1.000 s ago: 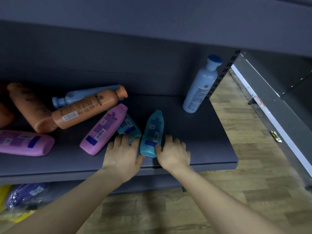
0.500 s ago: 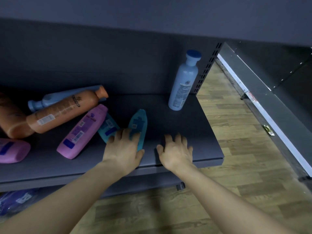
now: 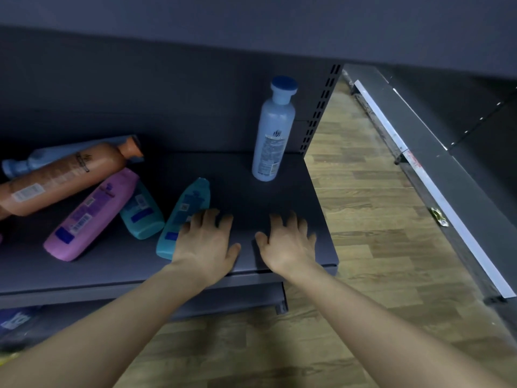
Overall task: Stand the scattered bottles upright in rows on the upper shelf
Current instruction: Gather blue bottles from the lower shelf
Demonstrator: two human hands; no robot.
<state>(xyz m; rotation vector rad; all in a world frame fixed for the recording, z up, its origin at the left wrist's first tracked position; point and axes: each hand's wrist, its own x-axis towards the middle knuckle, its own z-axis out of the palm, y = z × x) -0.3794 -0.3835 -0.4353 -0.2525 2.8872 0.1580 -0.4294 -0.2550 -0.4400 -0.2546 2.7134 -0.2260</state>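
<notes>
Wood-plank flooring (image 3: 363, 219) spreads right of the right hand (image 3: 288, 242) and below it. Beyond the hand rises a dark grey back panel (image 3: 167, 93) with a slotted upright (image 3: 321, 107). Farther right stands a grey unit (image 3: 461, 175) with a white edge strip (image 3: 475, 256). The light is dim.

A shop aisle: grey metal retail shelf (image 3: 251, 191) with a slotted upright (image 3: 321, 107), barcoded toiletry bottles (image 3: 270, 135), and wood-look floor (image 3: 363, 205).

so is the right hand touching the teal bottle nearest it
Apart. The head view shows the right hand over bare shelf, with the left hand between it and the teal bottle.
</notes>
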